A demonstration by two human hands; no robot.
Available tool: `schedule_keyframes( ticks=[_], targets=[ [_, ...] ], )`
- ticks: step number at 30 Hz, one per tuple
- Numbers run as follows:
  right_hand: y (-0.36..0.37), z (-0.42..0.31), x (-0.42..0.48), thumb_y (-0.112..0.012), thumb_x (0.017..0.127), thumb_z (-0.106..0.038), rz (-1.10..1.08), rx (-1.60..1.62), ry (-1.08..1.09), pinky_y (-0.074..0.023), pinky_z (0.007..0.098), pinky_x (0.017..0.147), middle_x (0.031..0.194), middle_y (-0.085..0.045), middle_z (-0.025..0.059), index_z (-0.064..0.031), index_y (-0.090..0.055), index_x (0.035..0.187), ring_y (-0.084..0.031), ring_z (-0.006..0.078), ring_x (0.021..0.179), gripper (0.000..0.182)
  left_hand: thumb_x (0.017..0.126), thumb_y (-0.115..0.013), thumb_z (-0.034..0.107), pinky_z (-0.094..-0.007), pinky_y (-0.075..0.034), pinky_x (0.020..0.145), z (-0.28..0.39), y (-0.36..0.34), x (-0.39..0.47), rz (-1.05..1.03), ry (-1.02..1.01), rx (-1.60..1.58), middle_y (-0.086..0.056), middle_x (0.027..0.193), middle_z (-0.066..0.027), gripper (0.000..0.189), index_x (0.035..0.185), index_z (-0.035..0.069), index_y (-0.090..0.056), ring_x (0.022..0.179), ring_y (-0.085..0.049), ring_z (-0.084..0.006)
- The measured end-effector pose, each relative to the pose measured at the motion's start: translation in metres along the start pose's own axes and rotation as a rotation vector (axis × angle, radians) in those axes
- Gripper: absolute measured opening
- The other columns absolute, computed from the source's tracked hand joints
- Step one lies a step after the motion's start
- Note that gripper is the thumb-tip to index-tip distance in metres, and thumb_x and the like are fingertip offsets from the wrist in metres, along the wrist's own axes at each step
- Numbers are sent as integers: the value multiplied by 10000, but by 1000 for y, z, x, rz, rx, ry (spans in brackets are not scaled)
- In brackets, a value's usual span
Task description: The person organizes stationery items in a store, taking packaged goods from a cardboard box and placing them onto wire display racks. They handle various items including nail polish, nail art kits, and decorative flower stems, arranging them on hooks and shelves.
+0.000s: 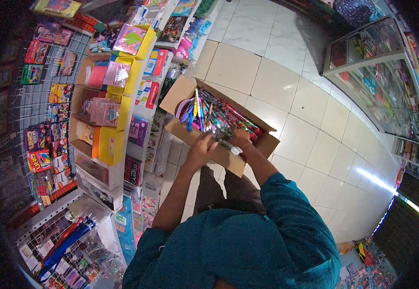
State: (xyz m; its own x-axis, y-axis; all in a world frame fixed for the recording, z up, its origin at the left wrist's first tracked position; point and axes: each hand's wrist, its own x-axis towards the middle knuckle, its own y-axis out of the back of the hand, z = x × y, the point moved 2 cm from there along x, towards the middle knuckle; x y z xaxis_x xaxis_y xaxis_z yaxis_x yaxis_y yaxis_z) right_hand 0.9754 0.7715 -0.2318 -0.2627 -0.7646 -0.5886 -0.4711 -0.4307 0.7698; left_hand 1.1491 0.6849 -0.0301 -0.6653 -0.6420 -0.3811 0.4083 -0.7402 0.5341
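Note:
In front of me is a cardboard box (pixel 227 160) with its flaps folded out, filled with pens and other slim items. Several blue, yellow and white pens (pixel 197 112) stick up at its left end, beside a purple curved item (pixel 183 107). Red and dark packaged items (pixel 231 110) lie along the far side. My left hand (pixel 201 150) is at the near edge of the box, close to the pens; whether its fingers hold anything is unclear. My right hand (pixel 241 138) reaches inside among the contents, its fingertips hidden. A white object (pixel 236 150) shows near my right wrist.
Shelves (pixel 130 123) with books, yellow boxes (pixel 112 144) and packaged goods stand close on my left. A wire rack (pixel 56 94) holds card games and crayons. Across the tiled floor (pixel 303 144), a glass display case (pixel 379 79) stands at the right. Small goods (pixel 368 267) lie at the lower right.

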Motion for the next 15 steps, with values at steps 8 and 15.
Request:
schedule_keyframes(
  ticks=[8, 15],
  targets=[
    [110, -6, -50, -671, 659, -261, -195, -159, 30, -544, 400, 701, 970, -674, 153, -39, -666, 977, -658, 286, 939, 387, 807, -669, 225, -422, -398, 956, -7, -9, 18, 5, -182, 104, -556, 1167, -229, 471, 1171, -40, -531, 1105, -511, -383],
    [177, -6, -100, -649, 706, -242, -130, -397, 129, -489, 396, 630, 821, -694, 92, -114, -703, 819, -679, 243, 826, 180, 679, -788, 315, -432, -371, 986, 39, -13, 27, -108, -290, 233, -493, 1282, -182, 771, 1291, 5, -437, 1172, -464, -362]
  ],
)
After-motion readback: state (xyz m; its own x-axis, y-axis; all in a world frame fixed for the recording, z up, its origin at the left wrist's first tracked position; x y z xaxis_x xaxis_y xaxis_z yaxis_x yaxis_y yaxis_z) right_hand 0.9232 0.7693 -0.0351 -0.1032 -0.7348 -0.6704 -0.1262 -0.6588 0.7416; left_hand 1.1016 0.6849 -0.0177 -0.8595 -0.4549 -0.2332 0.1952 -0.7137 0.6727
